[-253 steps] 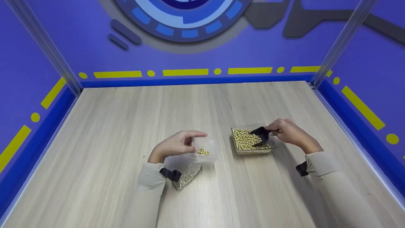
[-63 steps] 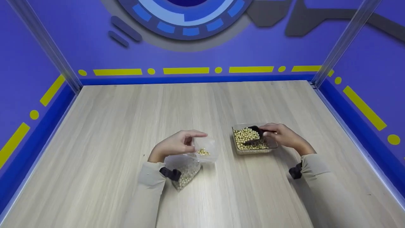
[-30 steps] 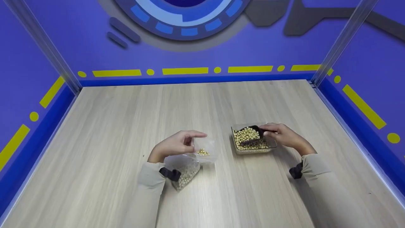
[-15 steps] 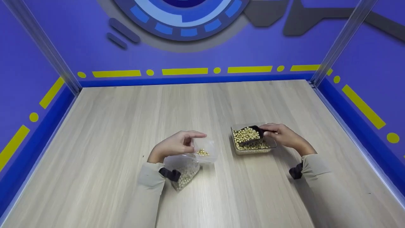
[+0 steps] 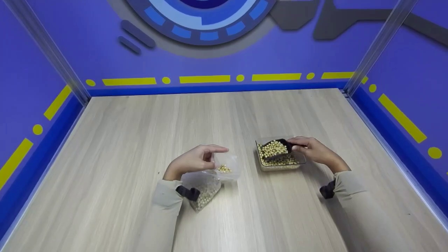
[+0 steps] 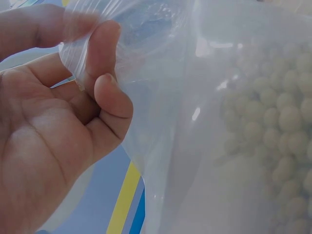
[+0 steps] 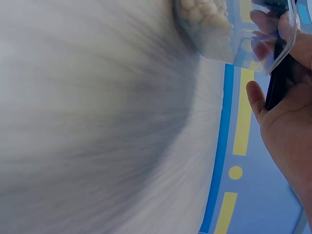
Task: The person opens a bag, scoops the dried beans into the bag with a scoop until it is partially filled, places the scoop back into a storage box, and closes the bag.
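Beans (image 5: 274,148) look scooped: right hand (image 5: 316,150) grips scoop (image 5: 288,145), half-curled left hand (image 5: 192,161) holds bag (image 5: 210,189); level lifting seems due.

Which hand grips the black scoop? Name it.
The right hand, with the scoop over the clear container; the left hand holds the plastic bag instead.

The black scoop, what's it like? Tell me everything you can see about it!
The black scoop looks like smooth plastic, with a hollow bowl and a handle. It's heaped with round, pale yellow beans. Its open side faces up, above more beans in a clear box. The handle points right, gripped by the right hand. I can't tell if its underside touches the beans below.
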Tool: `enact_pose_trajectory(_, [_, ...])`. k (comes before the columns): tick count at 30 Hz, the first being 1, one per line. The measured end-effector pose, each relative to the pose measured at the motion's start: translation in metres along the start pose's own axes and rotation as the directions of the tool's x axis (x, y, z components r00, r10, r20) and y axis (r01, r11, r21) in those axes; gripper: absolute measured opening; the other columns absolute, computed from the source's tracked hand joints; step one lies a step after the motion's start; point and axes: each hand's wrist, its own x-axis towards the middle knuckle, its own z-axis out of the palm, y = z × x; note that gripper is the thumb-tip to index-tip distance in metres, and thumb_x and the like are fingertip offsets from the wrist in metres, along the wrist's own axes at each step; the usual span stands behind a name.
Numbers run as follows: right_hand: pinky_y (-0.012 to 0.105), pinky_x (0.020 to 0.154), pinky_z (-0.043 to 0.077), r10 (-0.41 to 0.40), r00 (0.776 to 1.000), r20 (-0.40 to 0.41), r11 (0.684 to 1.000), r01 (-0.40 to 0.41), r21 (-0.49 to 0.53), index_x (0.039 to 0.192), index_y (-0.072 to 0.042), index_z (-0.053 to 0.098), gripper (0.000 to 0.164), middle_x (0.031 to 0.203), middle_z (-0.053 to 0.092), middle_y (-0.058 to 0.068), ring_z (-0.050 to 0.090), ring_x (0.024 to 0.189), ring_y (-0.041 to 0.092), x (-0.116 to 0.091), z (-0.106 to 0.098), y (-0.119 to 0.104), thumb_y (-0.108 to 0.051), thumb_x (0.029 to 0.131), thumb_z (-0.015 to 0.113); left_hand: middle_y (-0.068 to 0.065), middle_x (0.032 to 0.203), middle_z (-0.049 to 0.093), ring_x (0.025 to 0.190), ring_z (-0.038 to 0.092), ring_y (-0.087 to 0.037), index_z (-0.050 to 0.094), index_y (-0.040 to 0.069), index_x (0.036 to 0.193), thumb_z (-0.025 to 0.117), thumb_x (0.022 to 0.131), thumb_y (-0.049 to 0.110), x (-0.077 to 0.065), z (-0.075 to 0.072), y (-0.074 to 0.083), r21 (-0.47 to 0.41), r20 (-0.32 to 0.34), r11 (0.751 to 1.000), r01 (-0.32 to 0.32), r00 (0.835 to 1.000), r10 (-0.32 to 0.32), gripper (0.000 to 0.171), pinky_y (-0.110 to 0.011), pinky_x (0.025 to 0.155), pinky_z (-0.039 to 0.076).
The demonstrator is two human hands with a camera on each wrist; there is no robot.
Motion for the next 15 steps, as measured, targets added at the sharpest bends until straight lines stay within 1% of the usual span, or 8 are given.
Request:
enact_pose_trajectory(2, [0.029,0.101,0.044,-0.005,1.000,0.000,1.000,0.005,0.012,0.127,0.002,0.060,0.035,0.131,0.057,0.023,0.049,0.126,0.034,-0.0002,0.0001,-0.0003,-0.013,0.096,0.055,-0.024,0.113,0.059,0.065,0.039,-0.008,0.050,-0.003,0.137,0.054,0.085,-0.006,0.0000,0.0001,-0.0006,-0.001,-0.005,1.000,0.011,1.000,-0.011,0.053,-0.019,0.061,0.036])
enact_pose_trajectory(5, [0.012,0.094,0.041,-0.012,1.000,0.004,1.000,0.012,0.029,0.128,0.000,0.061,0.035,0.131,0.058,0.022,0.052,0.123,0.023,-0.0010,0.0000,-0.0008,-0.014,0.097,0.054,-0.025,0.097,0.059,0.065,0.039,-0.010,0.051,0.000,0.137,0.055,0.084,-0.006,-0.0003,0.0005,-0.0005,-0.003,-0.011,1.000,0.028,1.000,-0.028,0.054,-0.020,0.061,0.035])
enact_pose_trajectory(6, [0.010,0.092,0.041,-0.014,1.000,0.006,0.999,0.013,0.037,0.128,0.001,0.060,0.035,0.131,0.058,0.022,0.052,0.122,0.022,-0.0012,-0.0001,-0.0012,-0.014,0.097,0.054,-0.025,0.093,0.059,0.065,0.040,-0.010,0.051,0.000,0.138,0.055,0.084,-0.006,-0.0003,0.0006,-0.0010,-0.003,-0.012,0.999,0.033,0.999,-0.033,0.054,-0.020,0.061,0.036])
enact_pose_trajectory(7, [0.009,0.092,0.040,-0.015,1.000,0.006,0.999,0.015,0.034,0.128,0.001,0.060,0.035,0.131,0.058,0.022,0.052,0.123,0.022,-0.0013,0.0000,-0.0012,-0.014,0.097,0.053,-0.024,0.092,0.059,0.065,0.040,-0.010,0.051,0.000,0.138,0.055,0.084,-0.006,-0.0004,0.0007,-0.0010,-0.002,-0.013,1.000,0.031,0.999,-0.031,0.054,-0.020,0.061,0.036])
enact_pose_trajectory(10, [0.009,0.093,0.039,-0.008,1.000,0.009,1.000,0.008,0.030,0.130,0.000,0.059,0.036,0.132,0.057,0.022,0.050,0.125,0.030,-0.0020,-0.0002,-0.0018,-0.015,0.098,0.053,-0.025,0.092,0.058,0.065,0.041,-0.010,0.050,-0.001,0.138,0.055,0.084,-0.006,-0.0008,0.0009,-0.0012,-0.004,-0.008,1.000,0.028,1.000,-0.029,0.054,-0.020,0.062,0.037])
enact_pose_trajectory(12, [0.009,0.093,0.039,-0.005,1.000,0.010,1.000,0.004,0.028,0.130,0.000,0.058,0.036,0.133,0.056,0.022,0.049,0.125,0.035,-0.0021,-0.0001,-0.0020,-0.014,0.098,0.052,-0.026,0.095,0.059,0.065,0.041,-0.010,0.049,-0.001,0.138,0.055,0.085,-0.006,-0.0008,0.0009,-0.0015,-0.007,-0.005,1.000,0.027,1.000,-0.027,0.054,-0.020,0.062,0.037])
enact_pose_trajectory(15, [0.009,0.094,0.039,-0.002,1.000,0.007,1.000,0.002,0.027,0.130,0.000,0.058,0.036,0.133,0.056,0.022,0.048,0.125,0.036,-0.0021,0.0000,-0.0017,-0.014,0.098,0.052,-0.026,0.107,0.059,0.064,0.040,-0.009,0.049,-0.001,0.138,0.055,0.085,-0.007,-0.0005,0.0011,-0.0018,-0.013,-0.002,1.000,0.024,1.000,-0.024,0.054,-0.020,0.062,0.037])
